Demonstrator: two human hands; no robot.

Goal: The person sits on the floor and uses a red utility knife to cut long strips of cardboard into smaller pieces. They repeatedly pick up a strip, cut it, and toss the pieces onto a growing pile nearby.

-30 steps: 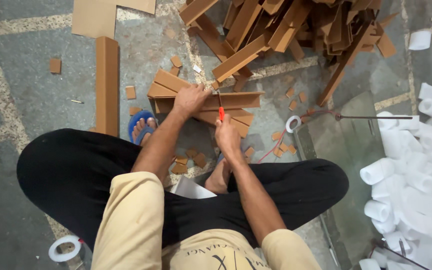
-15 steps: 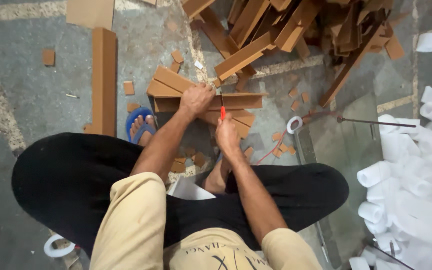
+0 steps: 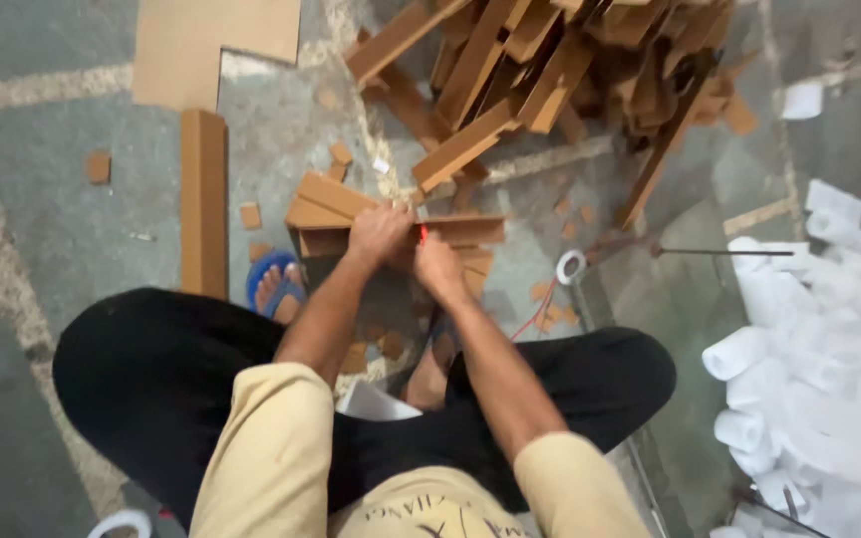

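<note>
I am crouched on a stone floor over a brown cardboard angle strip (image 3: pixel 465 229) lying across a small stack of similar strips (image 3: pixel 326 204). My left hand (image 3: pixel 379 234) presses down on the strip near its middle. My right hand (image 3: pixel 436 267) grips a red-handled cutter (image 3: pixel 423 235) whose tip sits on the strip, right beside the left hand. The blade itself is hidden by my fingers.
A big heap of cardboard angle strips (image 3: pixel 550 70) lies ahead. A long strip (image 3: pixel 202 199) stands to the left, a flat cardboard sheet (image 3: pixel 211 45) beyond it. White paper rolls (image 3: pixel 819 369), a tape roll (image 3: pixel 570 266) and a thin metal rod (image 3: pixel 719 252) lie to the right. My foot in a blue sandal (image 3: pixel 273 284) rests below the stack.
Both hands stay on the strip; the right hand with the cutter has shifted slightly toward the left hand. The view has tilted a little.
</note>
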